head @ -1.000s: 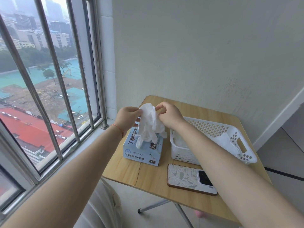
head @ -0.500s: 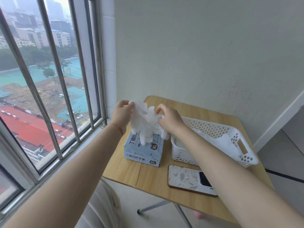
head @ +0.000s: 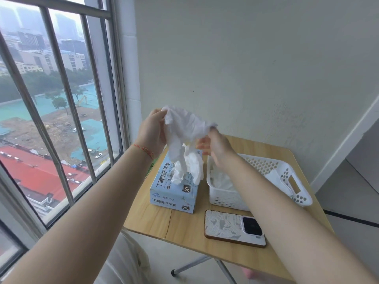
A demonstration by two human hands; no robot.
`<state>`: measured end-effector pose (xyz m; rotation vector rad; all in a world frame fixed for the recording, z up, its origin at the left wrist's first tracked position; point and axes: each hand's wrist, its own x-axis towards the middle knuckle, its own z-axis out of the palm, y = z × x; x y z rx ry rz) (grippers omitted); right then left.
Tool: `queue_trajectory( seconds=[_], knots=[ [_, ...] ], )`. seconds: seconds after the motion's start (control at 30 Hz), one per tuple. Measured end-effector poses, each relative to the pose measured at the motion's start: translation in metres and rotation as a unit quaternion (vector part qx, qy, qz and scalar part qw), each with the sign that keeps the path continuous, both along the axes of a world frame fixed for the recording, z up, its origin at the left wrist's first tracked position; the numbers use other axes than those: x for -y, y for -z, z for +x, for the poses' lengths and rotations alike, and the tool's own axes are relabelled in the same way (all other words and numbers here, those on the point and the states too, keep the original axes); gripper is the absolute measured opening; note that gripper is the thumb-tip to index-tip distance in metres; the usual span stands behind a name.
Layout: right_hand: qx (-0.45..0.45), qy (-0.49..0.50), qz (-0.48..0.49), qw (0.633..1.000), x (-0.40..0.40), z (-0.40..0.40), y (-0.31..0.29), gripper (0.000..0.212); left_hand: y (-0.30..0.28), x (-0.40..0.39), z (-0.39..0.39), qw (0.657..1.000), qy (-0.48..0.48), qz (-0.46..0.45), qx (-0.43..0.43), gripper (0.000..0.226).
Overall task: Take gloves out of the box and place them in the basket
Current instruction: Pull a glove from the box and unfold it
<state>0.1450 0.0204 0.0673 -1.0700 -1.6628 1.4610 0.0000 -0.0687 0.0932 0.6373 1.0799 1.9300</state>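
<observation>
glove [head: 185, 128] raised since earlier | hangs fingers-down, seemingly | left hand [head: 152, 131], right hand [head: 215, 146] pinching it

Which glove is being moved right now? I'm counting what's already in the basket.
The glove stretched between the left hand and right hand above the box. The others lie in the basket.

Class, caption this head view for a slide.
Both hands, left hand and right hand, hold a white glove above the box.
</observation>
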Motion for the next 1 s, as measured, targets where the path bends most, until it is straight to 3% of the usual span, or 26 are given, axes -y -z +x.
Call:
queue_trajectory(
  seconds=[0.03, 0.1, 0.2, 0.27, 0.33, 0.43, 0.63, 0.8, 0.93, 1.0],
  knots=[
    [-0.078, -0.038, -0.089, 0.992, 0.001, 0.006, -0.003, 0.055, 0.001, 0.000, 0.005, 1.000, 0.010, -0.006, -0.001, 0.028],
    [-0.160, -0.120, -0.170, 0.965, 0.005, 0.019, -0.008, 0.075, 0.008, 0.000, 0.015, 0.999, 0.025, -0.033, -0.007, 0.027],
    [-0.209, -0.094, -0.222, 0.948, 0.005, 0.035, -0.013, 0.089, 0.019, 0.001, 0.023, 0.997, 0.049, -0.060, 0.003, 0.013],
    [-0.212, -0.088, -0.232, 0.945, 0.001, 0.048, -0.014, 0.096, 0.025, 0.003, 0.027, 0.996, 0.052, -0.078, 0.008, 0.015],
    [-0.190, -0.083, -0.223, 0.953, -0.001, 0.058, -0.017, 0.091, 0.031, 0.004, 0.030, 0.993, 0.067, -0.092, 0.001, 0.015],
    [-0.139, -0.085, -0.181, 0.970, 0.005, 0.071, -0.024, 0.049, 0.033, 0.009, 0.036, 0.989, 0.118, -0.091, -0.014, 0.012],
    [-0.042, -0.143, -0.078, 0.986, 0.017, 0.088, -0.031, 0.003, 0.027, 0.020, 0.042, 0.951, 0.235, -0.160, -0.125, 0.048],
    [-0.024, -0.163, -0.053, 0.985, 0.026, 0.091, -0.042, 0.010, 0.028, 0.026, 0.052, 0.904, 0.330, -0.153, -0.224, 0.056],
    [0.083, -0.194, -0.030, 0.977, 0.028, 0.098, -0.051, 0.011, 0.026, 0.024, 0.054, 0.905, 0.297, -0.132, -0.275, 0.049],
    [0.169, -0.208, 0.004, 0.964, 0.028, 0.100, -0.055, 0.034, 0.023, 0.024, 0.057, 0.892, 0.298, -0.136, -0.312, 0.049]
  ],
)
